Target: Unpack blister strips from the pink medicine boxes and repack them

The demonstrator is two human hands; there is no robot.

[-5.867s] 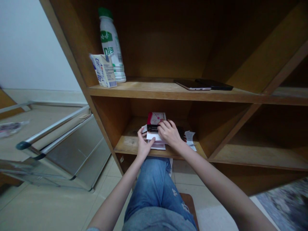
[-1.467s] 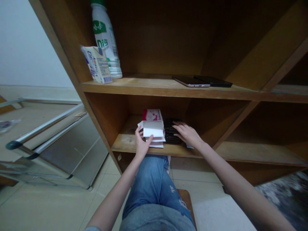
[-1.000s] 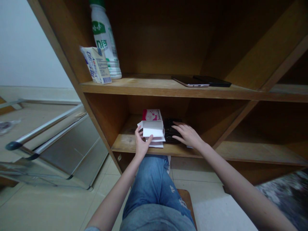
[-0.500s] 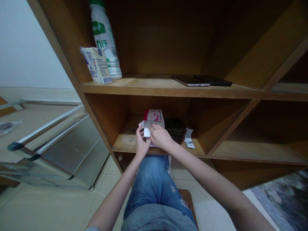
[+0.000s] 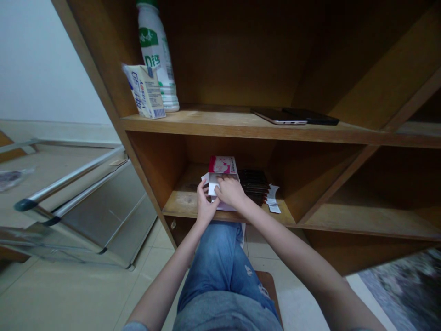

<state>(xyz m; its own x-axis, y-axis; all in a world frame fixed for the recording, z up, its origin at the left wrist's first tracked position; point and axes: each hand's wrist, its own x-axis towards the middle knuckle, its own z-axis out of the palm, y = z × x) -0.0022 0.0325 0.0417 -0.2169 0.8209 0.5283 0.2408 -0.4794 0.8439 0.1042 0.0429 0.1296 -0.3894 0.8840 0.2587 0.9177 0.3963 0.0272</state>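
A small pink and white carton (image 5: 223, 164) lies on the lower shelf, its open end with white flaps toward me. My left hand (image 5: 206, 204) is closed around the carton's left front side, fingers at the side flap and thumb underneath near the front. My right hand (image 5: 230, 191) is at the opening, its bent fingers partly inside the carton and its thumb by the white flap (image 5: 213, 185). Its fingertips are hidden, so what they hold cannot be seen. Right of the carton, close to my right hand, stands a row of dark flat packets (image 5: 254, 185).
A folded white paper (image 5: 273, 198) lies right of the packets. On the shelf above stand a white bottle (image 5: 159, 59) and a drink carton (image 5: 146, 92), with a phone (image 5: 279, 116) and another dark flat thing (image 5: 312, 116) farther right. A metal-framed rack (image 5: 86, 193) stands left of the wooden shelf unit.
My right hand's fingers have moved deeper into the carton's opening. My left hand keeps its grip on the carton. The whole view has shifted slightly.
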